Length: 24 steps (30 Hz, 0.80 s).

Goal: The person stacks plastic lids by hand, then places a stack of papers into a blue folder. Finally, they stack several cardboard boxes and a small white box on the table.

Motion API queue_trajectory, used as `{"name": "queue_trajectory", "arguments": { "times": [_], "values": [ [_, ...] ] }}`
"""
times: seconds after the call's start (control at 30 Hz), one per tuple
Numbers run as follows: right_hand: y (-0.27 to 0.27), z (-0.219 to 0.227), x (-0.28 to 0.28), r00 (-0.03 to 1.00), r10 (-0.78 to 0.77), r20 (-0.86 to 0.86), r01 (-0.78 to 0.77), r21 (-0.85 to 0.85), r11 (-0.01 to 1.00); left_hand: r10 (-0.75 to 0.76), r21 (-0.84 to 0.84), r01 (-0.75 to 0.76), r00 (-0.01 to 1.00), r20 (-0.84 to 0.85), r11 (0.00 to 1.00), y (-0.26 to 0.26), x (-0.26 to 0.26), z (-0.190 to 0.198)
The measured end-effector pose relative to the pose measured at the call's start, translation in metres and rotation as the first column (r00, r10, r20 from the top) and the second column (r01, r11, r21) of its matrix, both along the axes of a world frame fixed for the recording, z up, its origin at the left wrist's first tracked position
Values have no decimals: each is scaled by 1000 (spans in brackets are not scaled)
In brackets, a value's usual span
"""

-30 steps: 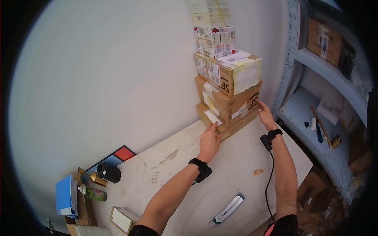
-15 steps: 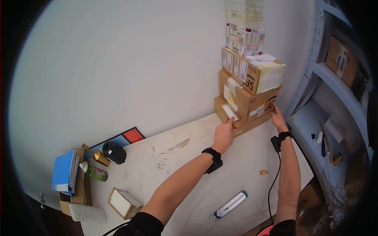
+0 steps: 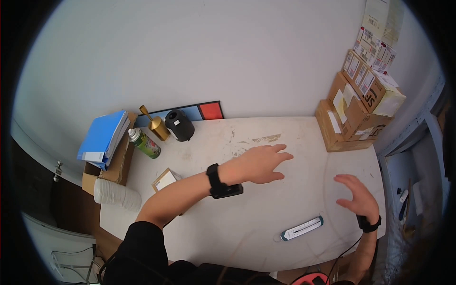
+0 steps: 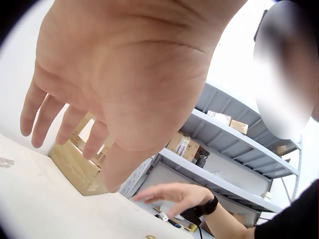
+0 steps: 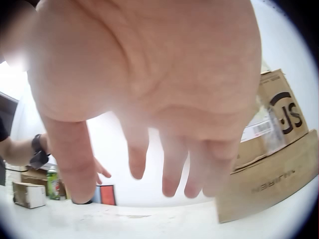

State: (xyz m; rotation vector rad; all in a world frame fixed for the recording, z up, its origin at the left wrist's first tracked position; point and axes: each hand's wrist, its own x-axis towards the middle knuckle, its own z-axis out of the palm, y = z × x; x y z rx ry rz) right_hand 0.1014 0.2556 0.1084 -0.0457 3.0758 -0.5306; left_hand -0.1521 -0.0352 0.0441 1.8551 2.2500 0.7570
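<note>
My left hand (image 3: 259, 164) hovers over the middle of the white table with its fingers spread and nothing in them. To the right, my right hand (image 3: 358, 197) is held over the table, fingers apart from the thumb and likewise holding nothing. At the back right corner stands a tall stack: a flat cardboard box (image 3: 327, 126) at the bottom, two SF-printed cartons, the lower carton (image 3: 354, 118) and the upper carton (image 3: 377, 97), then small white labelled boxes (image 3: 373, 50) and a pale box on top. Between the hands and the front edge lies a spring scale (image 3: 302, 229).
Along the left are a blue binder (image 3: 102, 135) on an open carton, a green spray can (image 3: 145, 144), a gold-coloured pot (image 3: 158, 128), a black cylinder (image 3: 179, 126), a small box (image 3: 166, 179) and a white roll (image 3: 116, 194). Metal shelving (image 3: 408, 164) stands right of the table.
Both hands have let go of the bottom of the stack and drawn back, the left hand moving left over the table. The head view has swung left, so the stack now appears farther right.
</note>
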Motion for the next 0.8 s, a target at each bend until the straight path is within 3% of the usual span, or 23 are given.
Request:
{"name": "queue_trajectory", "arguments": {
  "times": [0.07,0.17,0.33,0.43,0.47,0.53,0.67,0.7,0.73,0.77,0.8],
  "values": [
    [-54,-25,17,985,92,145,-104,74,992,89,-26,-89,996,16,996,-63,5,-11],
    [-96,-76,35,981,108,159,-132,146,980,242,55,-248,966,92,967,-146,20,-34],
    [-108,-118,38,993,-87,-80,99,169,981,491,246,-581,801,342,776,-243,55,-78],
    [-125,-109,28,983,-171,-58,174,44,984,590,314,-725,684,429,613,-285,74,-107],
    [-120,-114,21,974,-144,-175,152,34,988,604,339,-749,661,445,570,-295,78,-119],
    [-114,-105,1,931,-301,-205,304,-19,952,605,354,-782,622,497,513,-308,87,-138],
    [-14,-120,-26,798,-412,-440,489,72,869,602,303,-827,556,573,474,-333,110,-153],
    [2,-112,-30,722,-603,-339,562,-220,797,604,294,-835,542,584,465,-337,112,-158],
    [15,-103,-34,645,-742,-182,599,-483,639,602,293,-842,532,595,454,-340,115,-160],
    [28,-98,-37,573,-820,12,598,-690,408,593,284,-849,517,617,446,-342,114,-164],
    [49,-95,-31,567,-817,103,539,-796,274,587,267,-859,497,639,436,-344,116,-166]
  ]
}}
